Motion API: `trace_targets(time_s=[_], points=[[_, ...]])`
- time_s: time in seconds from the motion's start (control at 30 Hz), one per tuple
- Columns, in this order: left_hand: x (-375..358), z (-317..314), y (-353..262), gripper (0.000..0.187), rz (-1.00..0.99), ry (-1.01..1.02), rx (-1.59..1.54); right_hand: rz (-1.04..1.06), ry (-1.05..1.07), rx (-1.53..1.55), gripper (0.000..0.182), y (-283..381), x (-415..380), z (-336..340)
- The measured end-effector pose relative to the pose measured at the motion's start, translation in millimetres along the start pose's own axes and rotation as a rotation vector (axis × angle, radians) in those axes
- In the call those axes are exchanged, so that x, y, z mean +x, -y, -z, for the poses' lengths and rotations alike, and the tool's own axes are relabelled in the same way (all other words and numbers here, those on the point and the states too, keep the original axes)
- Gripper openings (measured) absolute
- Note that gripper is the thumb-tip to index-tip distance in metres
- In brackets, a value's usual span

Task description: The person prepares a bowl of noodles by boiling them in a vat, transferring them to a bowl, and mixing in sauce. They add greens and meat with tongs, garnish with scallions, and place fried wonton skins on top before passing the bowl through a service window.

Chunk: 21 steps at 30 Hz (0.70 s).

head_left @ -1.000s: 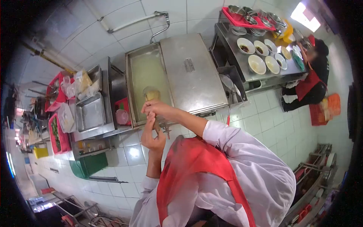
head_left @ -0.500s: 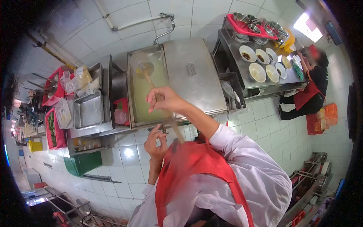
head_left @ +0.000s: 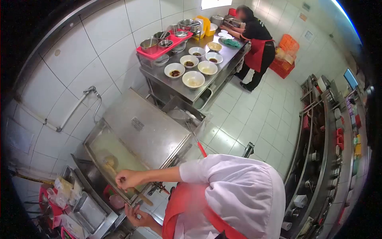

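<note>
My right hand [head_left: 129, 179] is closed around the wooden handle [head_left: 144, 198] of a round-headed strainer. The strainer's head [head_left: 108, 160] lies in a rectangular vat of cloudy pale-green liquid [head_left: 121, 148], with something yellowish in it. Below the handle's near end, beside the vat's front edge, is my left hand [head_left: 139, 217]. Its fingers are bent and apart, and nothing shows clearly between them. A flat steel lid [head_left: 149, 123] covers the vat's right part.
Several white bowls [head_left: 193, 79], some with dark sauce, stand on a steel table [head_left: 159, 83] beside a red tray [head_left: 165, 47] of pots. A co-worker in a red apron [head_left: 256, 53] stands at its far end. Steel pans [head_left: 88, 211] sit left; shelves [head_left: 314, 159] run along the right.
My view has swung to the right, bringing the bowls and shelves further in. My right hand stays on the strainer handle; my left hand remains near its lower end.
</note>
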State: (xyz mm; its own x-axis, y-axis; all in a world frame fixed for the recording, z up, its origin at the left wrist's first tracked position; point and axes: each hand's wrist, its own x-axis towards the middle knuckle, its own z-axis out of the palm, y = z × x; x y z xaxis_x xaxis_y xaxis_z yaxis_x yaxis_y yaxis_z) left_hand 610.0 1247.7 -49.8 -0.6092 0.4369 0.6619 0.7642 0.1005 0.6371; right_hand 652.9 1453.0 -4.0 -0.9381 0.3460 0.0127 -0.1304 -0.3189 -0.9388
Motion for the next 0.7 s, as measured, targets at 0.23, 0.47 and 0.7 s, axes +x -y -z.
trace_targets(time_s=[0.23, 0.47, 0.7], points=[[35.0, 12.9, -8.5, 0.018, -0.073, -0.013, 0.037, -0.064, -0.074, -0.293, 0.012, -14.7, 22.6, -5.4], [31.6, 17.9, 16.4, 0.019, 0.079, 0.039, 0.000, -0.005, -0.002, -0.134, 0.025, 41.0, -19.1, -23.7], [37.4, 9.8, 17.4, 0.016, 0.052, 0.019, -0.063, -0.172, -0.230, -0.632, 0.023, -38.2, 38.2, -17.0]])
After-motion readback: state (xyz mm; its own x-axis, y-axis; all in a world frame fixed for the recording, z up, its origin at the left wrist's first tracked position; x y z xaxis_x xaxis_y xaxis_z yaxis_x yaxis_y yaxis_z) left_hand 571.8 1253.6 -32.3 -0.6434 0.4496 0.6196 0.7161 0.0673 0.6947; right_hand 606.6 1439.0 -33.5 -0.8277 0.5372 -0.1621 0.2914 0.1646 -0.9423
